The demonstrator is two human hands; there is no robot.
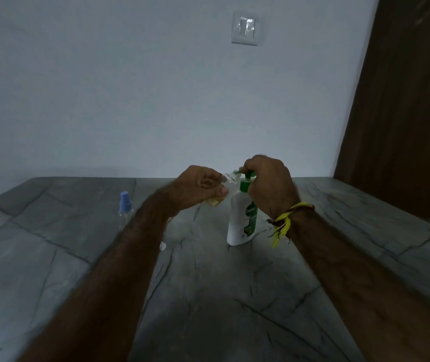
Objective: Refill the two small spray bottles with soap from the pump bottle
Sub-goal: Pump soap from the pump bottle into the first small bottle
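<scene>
From the head camera, a grey stone-look counter [208, 296] with dark veins and darker seam lines fills the lower half of the dim scene, running back to a plain pale wall [130, 87]. A white rocker light switch [244, 27] sits high on that wall, and a dark brown wooden panel [404, 113] rises along the right edge, meeting the counter's far right corner. Near the middle of the counter stands a white plastic pump bottle with a green label and green pump head [241, 220], upright on the surface. The right hand [268, 184], with a yellow and red thread band [285, 218] tied at the wrist, is curled down over the green pump head, its fingers wrapped around the top. The left hand [198, 186] grips a small clear spray bottle without its cap [224, 186], tilted with its open neck up against the pump's spout; a little yellowish liquid shows at its lower end below the thumb. Well to the left, partly hidden behind the left forearm, a second small clear spray bottle with a blue cap [125, 207] stands upright on the counter. A small white object [163, 246] lies on the counter just beside the left forearm; too little of it shows to identify.
</scene>
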